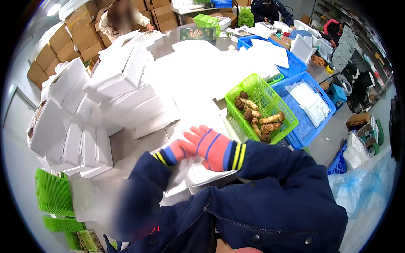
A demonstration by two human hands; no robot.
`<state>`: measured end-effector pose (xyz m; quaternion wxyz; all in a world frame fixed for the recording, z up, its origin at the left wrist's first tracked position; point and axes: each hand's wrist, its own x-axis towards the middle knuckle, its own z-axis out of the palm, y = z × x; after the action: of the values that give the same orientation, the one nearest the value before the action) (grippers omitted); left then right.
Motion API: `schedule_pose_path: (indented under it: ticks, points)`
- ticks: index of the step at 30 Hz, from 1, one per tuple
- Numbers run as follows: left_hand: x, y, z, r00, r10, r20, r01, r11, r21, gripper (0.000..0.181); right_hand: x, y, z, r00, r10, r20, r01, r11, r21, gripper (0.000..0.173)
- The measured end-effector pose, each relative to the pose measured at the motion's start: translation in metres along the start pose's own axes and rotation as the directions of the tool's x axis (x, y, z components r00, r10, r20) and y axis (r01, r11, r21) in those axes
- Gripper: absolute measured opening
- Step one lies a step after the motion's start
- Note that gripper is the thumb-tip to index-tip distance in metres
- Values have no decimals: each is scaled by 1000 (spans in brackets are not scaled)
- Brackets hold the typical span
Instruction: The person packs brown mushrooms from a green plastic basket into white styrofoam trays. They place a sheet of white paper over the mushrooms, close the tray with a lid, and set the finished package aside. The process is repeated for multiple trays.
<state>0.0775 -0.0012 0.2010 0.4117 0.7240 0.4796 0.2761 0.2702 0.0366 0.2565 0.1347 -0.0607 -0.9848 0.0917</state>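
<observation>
Both hands wear pink knitted gloves with blue stripes and meet over white sheets on the metal table, close to my body. My left hand (179, 151) lies partly beneath the fingers of my right hand (211, 147); what its fingers do is hidden. The right hand is laid flat, palm down, over a white sheet and a white foam box (205, 175). Just right of the hands stands a green plastic basket (281, 134) holding several mushrooms (270, 128) with dark caps and pale stems. Overexposed white sheets (196, 76) spread beyond the hands.
White foam boxes (123, 104) are stacked at left, above green baskets (53, 193). A blue crate (319, 91) with white packets adjoins the green basket. Across the table (164, 47) one person works at upper left, another at the top; a third person is at upper right.
</observation>
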Motion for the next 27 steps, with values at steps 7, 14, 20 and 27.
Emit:
schedule_pose_path:
  ticks: [7,14,20,27]
  points:
    - [-39,-12,53,895,-136,425,300,888,-348,51,-29,-10,48,874,219,433,-294,949,114,80]
    - [-76,-36,66,829,-351,436,460,871,-174,45,-45,-14,43,823,275,497,-378,918,118,70]
    - [-81,-46,93,987,-88,138,123,955,-271,34,-38,-33,48,997,22,69,-33,987,156,84]
    - [-47,1,78,796,-408,448,235,890,391,26,-83,-29,151,848,242,472,-530,355,770,79]
